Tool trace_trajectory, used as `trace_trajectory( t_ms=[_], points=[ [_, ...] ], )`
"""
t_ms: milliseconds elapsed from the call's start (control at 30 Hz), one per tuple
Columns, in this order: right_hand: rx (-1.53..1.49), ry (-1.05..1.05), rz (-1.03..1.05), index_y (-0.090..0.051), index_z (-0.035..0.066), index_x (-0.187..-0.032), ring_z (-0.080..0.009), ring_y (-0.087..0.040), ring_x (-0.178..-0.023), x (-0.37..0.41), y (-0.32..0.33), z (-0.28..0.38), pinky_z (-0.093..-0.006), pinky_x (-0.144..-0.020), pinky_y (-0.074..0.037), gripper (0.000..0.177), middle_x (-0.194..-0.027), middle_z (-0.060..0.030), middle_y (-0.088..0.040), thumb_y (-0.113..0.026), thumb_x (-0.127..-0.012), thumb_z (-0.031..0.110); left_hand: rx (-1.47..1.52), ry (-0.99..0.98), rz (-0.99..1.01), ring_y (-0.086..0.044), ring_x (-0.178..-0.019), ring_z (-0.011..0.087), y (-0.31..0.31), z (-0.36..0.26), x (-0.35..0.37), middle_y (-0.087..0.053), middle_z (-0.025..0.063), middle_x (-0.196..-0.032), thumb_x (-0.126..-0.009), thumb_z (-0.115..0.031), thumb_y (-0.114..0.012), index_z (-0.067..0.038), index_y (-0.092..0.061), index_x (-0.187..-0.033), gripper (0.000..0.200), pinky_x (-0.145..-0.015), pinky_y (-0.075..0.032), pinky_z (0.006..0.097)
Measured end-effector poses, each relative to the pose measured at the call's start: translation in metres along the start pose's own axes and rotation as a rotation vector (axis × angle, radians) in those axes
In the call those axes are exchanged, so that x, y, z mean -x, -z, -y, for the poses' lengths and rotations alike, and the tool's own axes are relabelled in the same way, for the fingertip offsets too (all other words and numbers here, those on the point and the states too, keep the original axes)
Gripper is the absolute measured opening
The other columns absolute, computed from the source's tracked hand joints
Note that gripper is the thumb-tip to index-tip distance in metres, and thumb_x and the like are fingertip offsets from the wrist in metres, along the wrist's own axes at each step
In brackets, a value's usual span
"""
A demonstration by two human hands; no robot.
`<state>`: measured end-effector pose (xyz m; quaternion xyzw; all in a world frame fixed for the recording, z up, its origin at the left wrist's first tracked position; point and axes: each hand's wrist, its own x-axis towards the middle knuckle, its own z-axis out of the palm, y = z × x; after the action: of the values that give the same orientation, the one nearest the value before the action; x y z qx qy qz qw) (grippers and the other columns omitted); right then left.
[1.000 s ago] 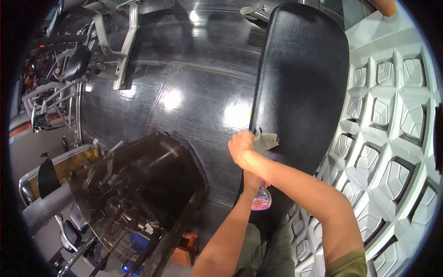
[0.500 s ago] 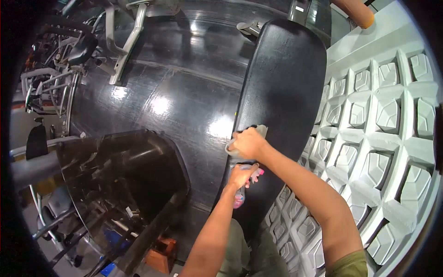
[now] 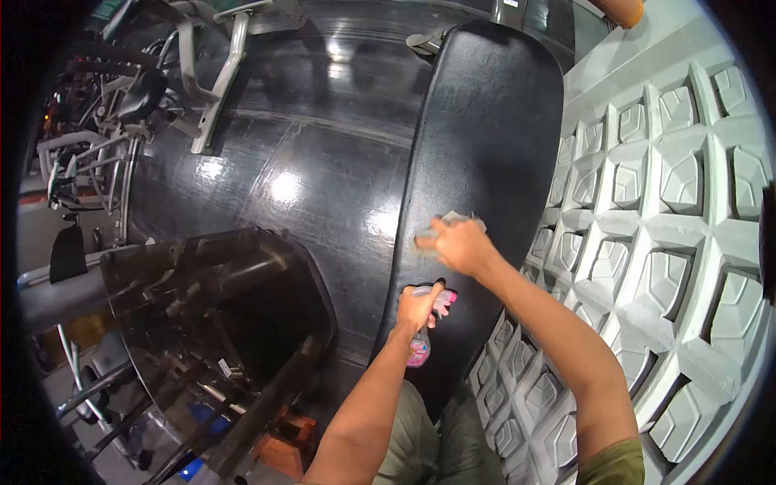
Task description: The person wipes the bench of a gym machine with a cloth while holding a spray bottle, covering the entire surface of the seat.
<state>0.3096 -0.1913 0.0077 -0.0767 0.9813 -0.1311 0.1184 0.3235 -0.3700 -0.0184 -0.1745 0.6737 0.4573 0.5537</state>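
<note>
A long black padded bench (image 3: 489, 105) stretches away in front of me. My left hand (image 3: 418, 307) is wrapped round the neck of a spray bottle (image 3: 418, 352) with a pink nozzle and a pink label, held above the near part of the pad. Farther along, my right hand (image 3: 465, 245) presses a greyish cloth (image 3: 428, 240) on the bench top. Part of the cloth shows past the fingers; the rest lies hidden under the hand, which is slightly blurred.
A white wall with raised blocks (image 3: 622, 186) runs close along the bench's right side. On the left stand a dark tinted panel (image 3: 218, 307) and metal gym machines (image 3: 214, 105). Black flooring (image 3: 323, 178) lies between them and the bench.
My right hand has moved with the cloth from the bench's left edge rightward onto the pad. My left hand keeps its hold on the bottle. The view has shifted slightly.
</note>
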Motion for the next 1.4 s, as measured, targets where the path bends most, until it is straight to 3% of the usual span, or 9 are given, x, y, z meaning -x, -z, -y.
trace_trajectory(
  t_ms=[67, 167, 333, 567, 833, 1000, 1233, 1267, 1400],
  points=[
    [-0.041, -0.22, -0.014, -0.062, 0.031, -0.118, -0.026, -0.064, -0.091, -0.006, 0.017, -0.012, -0.0407, -0.069, -0.056, 0.045, -0.105, -0.0051, -0.058, -0.074, -0.076, 0.021, -0.02, 0.001, -0.005, -0.053, -0.037, 0.0151, 0.0, 0.0, 0.0, -0.07, 0.0119, -0.066, -0.086, -0.035, -0.068, 0.007, -0.071, -0.081, 0.042, -0.034, -0.042, 0.0291],
    [-0.013, -0.249, -0.191, -0.066, 0.027, -0.11, -0.0264, -0.069, -0.082, 0.006, 0.012, -0.01, -0.0405, -0.065, -0.057, 0.033, -0.1, -0.0079, -0.06, -0.064, -0.08, 0.014, -0.044, -0.011, 0.004, -0.052, -0.036, 0.0152, 0.0, -0.001, 0.001, -0.069, 0.0126, -0.065, -0.086, -0.035, -0.067, 0.006, -0.071, -0.079, 0.041, -0.035, -0.043, 0.0301],
    [-0.03, 0.131, 0.023, -0.064, 0.032, -0.114, -0.0251, -0.067, -0.073, 0.048, -0.021, 0.003, -0.0383, -0.065, -0.054, 0.032, -0.098, -0.005, -0.059, -0.059, -0.084, 0.023, -0.019, -0.044, 0.032, -0.051, -0.034, 0.0161, 0.003, 0.008, -0.005, -0.069, 0.0127, -0.065, -0.088, -0.033, -0.065, 0.006, -0.071, -0.078, 0.041, -0.036, -0.043, 0.0316],
    [-0.094, -0.37, -0.227, -0.064, 0.028, -0.115, -0.026, -0.069, -0.078, 0.061, 0.011, -0.021, -0.04, -0.068, -0.055, 0.032, -0.098, -0.0079, -0.061, -0.063, -0.084, 0.022, -0.056, -0.018, 0.032, -0.051, -0.035, 0.0183, -0.002, -0.006, 0.007, -0.068, 0.0149, -0.067, -0.091, -0.031, -0.06, 0.007, -0.069, -0.081, 0.04, -0.035, -0.042, 0.0317],
    [-0.029, -0.055, 0.031, -0.064, 0.032, -0.118, -0.0275, -0.067, -0.086, 0.094, 0.0, -0.018, -0.045, -0.07, -0.054, 0.045, -0.102, -0.0054, -0.06, -0.076, -0.075, 0.027, -0.038, -0.053, 0.047, -0.052, -0.035, 0.0189, -0.001, 0.001, 0.002, -0.069, 0.0154, -0.068, -0.092, -0.031, -0.062, 0.008, -0.07, -0.084, 0.04, -0.032, -0.04, 0.0303],
    [-0.09, -0.498, -0.245, -0.067, 0.031, -0.112, -0.0273, -0.065, -0.083, 0.095, 0.006, -0.04, -0.0416, -0.068, -0.053, 0.036, -0.097, -0.0065, -0.061, -0.071, -0.077, 0.021, -0.047, -0.055, 0.051, -0.052, -0.035, 0.0193, -0.003, -0.003, 0.007, -0.068, 0.0157, -0.067, -0.092, -0.031, -0.061, 0.008, -0.07, -0.084, 0.041, -0.033, -0.04, 0.0306],
    [-0.148, -0.083, 0.116, -0.067, 0.031, -0.114, -0.0286, -0.067, -0.079, 0.136, -0.023, 0.0, -0.0412, -0.071, -0.054, 0.044, -0.095, -0.0074, -0.061, -0.077, -0.072, 0.025, -0.057, -0.068, 0.061, -0.05, -0.034, 0.0205, -0.005, -0.003, 0.008, -0.066, 0.0171, -0.068, -0.091, -0.031, -0.057, 0.009, -0.068, -0.086, 0.042, -0.035, -0.045, 0.0334],
    [-0.155, -0.068, 0.02, -0.068, 0.03, -0.113, -0.0288, -0.067, -0.079, 0.139, -0.026, -0.009, -0.0415, -0.069, -0.054, 0.042, -0.095, -0.0076, -0.061, -0.077, -0.073, 0.026, -0.052, -0.064, 0.075, -0.049, -0.033, 0.0201, -0.004, -0.001, 0.006, -0.066, 0.0171, -0.067, -0.092, -0.032, -0.056, 0.008, -0.067, -0.086, 0.043, -0.035, -0.045, 0.0334],
    [-0.142, -0.529, -0.1, -0.068, 0.031, -0.112, -0.0264, -0.068, -0.078, 0.129, 0.006, -0.034, -0.0412, -0.068, -0.054, 0.039, -0.095, -0.0065, -0.063, -0.077, -0.074, 0.028, -0.071, -0.06, 0.084, -0.048, -0.032, 0.02, -0.003, -0.002, 0.006, -0.065, 0.0171, -0.065, -0.092, -0.034, -0.054, 0.009, -0.066, -0.084, 0.045, -0.036, -0.045, 0.0336]
  ],
)
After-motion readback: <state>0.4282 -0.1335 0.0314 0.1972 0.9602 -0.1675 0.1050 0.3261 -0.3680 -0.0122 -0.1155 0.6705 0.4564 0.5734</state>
